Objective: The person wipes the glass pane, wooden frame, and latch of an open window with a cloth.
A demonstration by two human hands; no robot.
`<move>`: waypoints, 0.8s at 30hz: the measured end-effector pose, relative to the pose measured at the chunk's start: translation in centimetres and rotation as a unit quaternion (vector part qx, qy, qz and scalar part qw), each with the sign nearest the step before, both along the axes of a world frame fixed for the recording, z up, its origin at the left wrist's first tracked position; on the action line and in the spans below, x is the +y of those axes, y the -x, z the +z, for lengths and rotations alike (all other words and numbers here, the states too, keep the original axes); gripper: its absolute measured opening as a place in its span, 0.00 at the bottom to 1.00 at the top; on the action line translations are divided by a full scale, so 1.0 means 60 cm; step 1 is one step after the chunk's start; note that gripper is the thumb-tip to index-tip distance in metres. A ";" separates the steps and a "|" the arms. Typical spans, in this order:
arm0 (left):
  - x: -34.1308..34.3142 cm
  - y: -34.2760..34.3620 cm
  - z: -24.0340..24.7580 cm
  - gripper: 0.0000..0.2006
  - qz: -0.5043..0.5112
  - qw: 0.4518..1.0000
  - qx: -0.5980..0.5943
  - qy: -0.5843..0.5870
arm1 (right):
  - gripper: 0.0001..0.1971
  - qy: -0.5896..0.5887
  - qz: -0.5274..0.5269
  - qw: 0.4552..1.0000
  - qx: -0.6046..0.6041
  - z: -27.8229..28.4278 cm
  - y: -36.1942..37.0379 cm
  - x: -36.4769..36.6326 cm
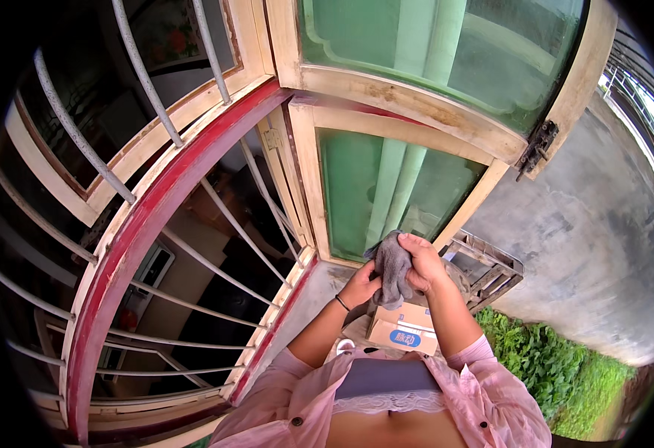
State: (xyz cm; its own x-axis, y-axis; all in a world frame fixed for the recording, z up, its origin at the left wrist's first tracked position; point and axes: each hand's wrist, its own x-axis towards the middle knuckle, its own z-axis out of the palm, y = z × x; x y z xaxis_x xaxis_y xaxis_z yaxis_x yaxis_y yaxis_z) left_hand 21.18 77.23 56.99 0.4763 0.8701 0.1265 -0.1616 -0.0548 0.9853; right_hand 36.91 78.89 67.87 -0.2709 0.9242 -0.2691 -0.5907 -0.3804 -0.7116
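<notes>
Between my two hands hangs a crumpled dark grey cloth [391, 270]. My left hand [361, 285], with a dark band round the wrist, pinches the cloth's left side. My right hand [422, 264] grips its right side near the top, the thumb lying along it. Just beyond the cloth stands an opened casement window with a cream wooden frame and a lower green glass pane [372, 190]. Above it is a larger green pane [446, 60] in the same kind of frame, with a dark metal latch [539, 148] at its corner.
To the left, metal bars [226, 213] cross a window opening with a red and cream frame [129, 213]. Below my hands sits a cardboard box [404, 328]. A wooden rack or stool [484, 269] stands by the grey wall [581, 224]. Green plants [525, 358] grow at the lower right.
</notes>
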 end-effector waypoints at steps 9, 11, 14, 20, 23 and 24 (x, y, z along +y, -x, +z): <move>0.023 0.069 0.125 0.18 0.190 0.804 0.441 -0.351 | 0.12 -0.025 -0.114 0.981 -0.154 -0.081 -0.016 0.039; 0.048 0.101 0.130 0.18 0.130 0.876 0.384 -0.262 | 0.12 -0.042 -0.106 0.984 -0.137 -0.076 -0.003 0.049; 0.075 0.135 0.155 0.15 0.040 0.941 0.311 -0.129 | 0.11 -0.078 -0.096 0.981 -0.149 -0.074 0.010 0.073; 0.121 0.175 0.147 0.09 0.000 1.000 0.013 -0.014 | 0.13 -0.072 -0.065 0.964 -0.246 -0.027 0.030 0.105; 0.141 0.165 0.173 0.06 0.141 0.950 -0.247 0.127 | 0.14 -0.129 -0.177 0.916 -0.336 -0.018 0.001 0.112; 0.148 0.160 0.195 0.06 0.224 0.889 -0.362 0.169 | 0.15 -0.189 -0.272 0.875 -0.353 -0.017 -0.023 0.113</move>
State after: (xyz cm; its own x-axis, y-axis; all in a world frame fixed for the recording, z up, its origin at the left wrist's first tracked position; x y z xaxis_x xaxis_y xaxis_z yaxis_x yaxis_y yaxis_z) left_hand 11.60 86.10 68.68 -0.0275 0.9986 -0.0462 -0.7966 0.0060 0.6045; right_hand 38.31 85.65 66.87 0.3482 0.9235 0.1611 0.0271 0.1619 -0.9864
